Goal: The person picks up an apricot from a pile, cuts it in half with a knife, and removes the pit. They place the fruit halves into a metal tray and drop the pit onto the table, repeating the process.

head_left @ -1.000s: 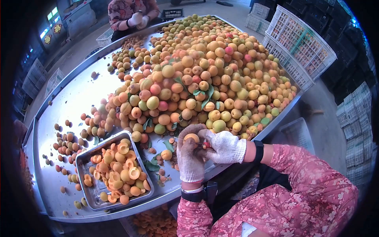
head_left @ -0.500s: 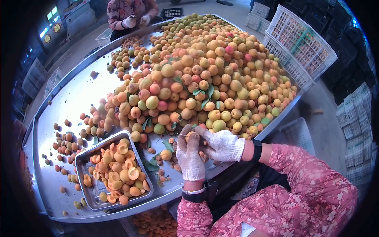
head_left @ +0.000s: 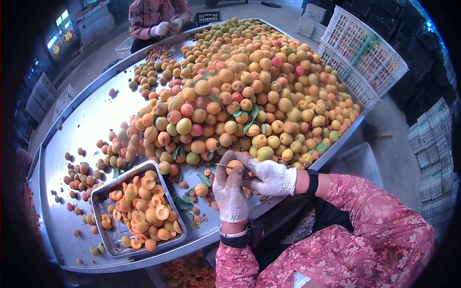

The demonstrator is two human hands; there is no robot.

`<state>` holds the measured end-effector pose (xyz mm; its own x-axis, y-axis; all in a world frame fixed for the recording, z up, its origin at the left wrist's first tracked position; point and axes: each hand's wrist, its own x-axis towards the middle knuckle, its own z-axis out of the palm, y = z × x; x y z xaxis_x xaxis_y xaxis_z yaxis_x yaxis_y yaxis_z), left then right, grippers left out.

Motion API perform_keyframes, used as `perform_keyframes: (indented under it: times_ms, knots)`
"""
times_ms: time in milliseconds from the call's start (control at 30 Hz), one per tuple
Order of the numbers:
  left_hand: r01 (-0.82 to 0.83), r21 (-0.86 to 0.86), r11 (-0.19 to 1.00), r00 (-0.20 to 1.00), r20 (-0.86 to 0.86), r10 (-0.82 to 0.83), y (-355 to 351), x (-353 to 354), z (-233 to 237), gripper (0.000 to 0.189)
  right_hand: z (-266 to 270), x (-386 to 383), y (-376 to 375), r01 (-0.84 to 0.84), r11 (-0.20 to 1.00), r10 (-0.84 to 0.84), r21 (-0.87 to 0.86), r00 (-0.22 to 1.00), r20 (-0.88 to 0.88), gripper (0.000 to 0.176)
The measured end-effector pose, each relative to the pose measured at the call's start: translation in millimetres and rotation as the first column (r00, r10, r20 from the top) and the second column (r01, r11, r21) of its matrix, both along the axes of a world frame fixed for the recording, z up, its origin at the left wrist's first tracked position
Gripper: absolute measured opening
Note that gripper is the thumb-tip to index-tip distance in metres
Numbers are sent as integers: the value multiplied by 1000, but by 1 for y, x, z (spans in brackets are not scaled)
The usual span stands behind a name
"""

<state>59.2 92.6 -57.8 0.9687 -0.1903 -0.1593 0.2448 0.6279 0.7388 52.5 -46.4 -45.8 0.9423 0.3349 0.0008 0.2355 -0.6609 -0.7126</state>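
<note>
My left hand (head_left: 231,192), in a white glove with stained fingers, is closed around an apricot (head_left: 234,166) near the table's front edge. A thin blade (head_left: 223,165) lies across the apricot; its handle is hidden in the fingers. Gloved too, my right hand (head_left: 271,176) comes in from the right, fingers bent against the same fruit; it seems to hold the blade. Left of the hands, a metal tray (head_left: 101,229) holds halved apricots (head_left: 144,211). Behind them rises a large heap of whole apricots (head_left: 269,96).
The metal table (head_left: 115,108) has a raised rim. Leaves and pits (head_left: 194,211) lie between tray and hands. Across the table are a co-worker's gloved hands (head_left: 165,28). White crates (head_left: 365,50) stand at the right, and more apricot halves (head_left: 189,271) lie below the front edge.
The held apricot shows more openly between my fingers, with the blade across it. The co-worker's hands have come closer together. The view has shifted slightly.
</note>
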Motion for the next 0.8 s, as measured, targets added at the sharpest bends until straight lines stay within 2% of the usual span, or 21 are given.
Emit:
perform_keyframes:
  times_ms: [133,200,367,533,567,600,633,700,733,800]
  knots:
    - [-5,6,1000,1000,0,5,2,-1,5,41,1,-2,2,5,1000,-5,-9,999,-37,68]
    - [-5,-1,1000,1000,-11,5,2,-1,7,41,2,-2,5,1,995,4,95,999,-45,69]
    - [-9,26,1000,1000,12,9,4,0,0,40,5,-3,7,15,996,-2,90,991,-137,71]
    - [-1,-120,993,998,57,8,4,1,-3,47,8,-2,5,16,994,-5,104,995,-104,71]
    - [3,-120,993,998,58,4,4,1,-2,47,20,-2,6,49,987,-18,153,980,-200,70]
    - [20,-243,970,1000,20,-15,4,1,-2,49,26,-2,6,85,976,-24,198,955,-295,69]
    - [30,-362,932,999,-16,-38,5,1,-1,51,23,-1,5,86,976,-24,200,955,-295,69]
    - [-15,-364,931,998,-55,-6,3,0,1,53,17,1,3,101,908,9,407,966,-259,65]
    - [-59,-366,929,995,-94,26,2,0,2,54,17,0,2,103,907,8,409,966,-259,65]
    - [-67,-359,931,994,-102,32,0,1,-1,54,26,0,2,190,864,2,467,925,-380,62]
